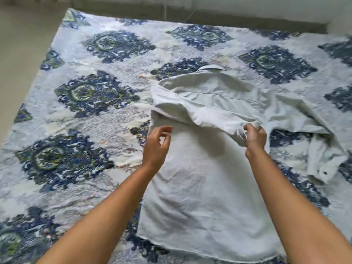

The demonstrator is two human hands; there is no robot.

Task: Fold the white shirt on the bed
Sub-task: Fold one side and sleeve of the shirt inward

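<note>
The white shirt lies back-up on the bed, collar at the far end and hem near me. Its left sleeve is folded across the upper back. My right hand pinches the cuff end of that folded sleeve and holds it slightly above the shirt's back. My left hand hovers over the shirt's left edge with fingers spread and nothing in it. The right sleeve trails loose over the bed to the right, cuff crumpled.
The bed carries a quilted cover with blue and green medallions, spreading wide to the left of the shirt. Bare floor runs along the left side, and a wall base lies beyond the far edge.
</note>
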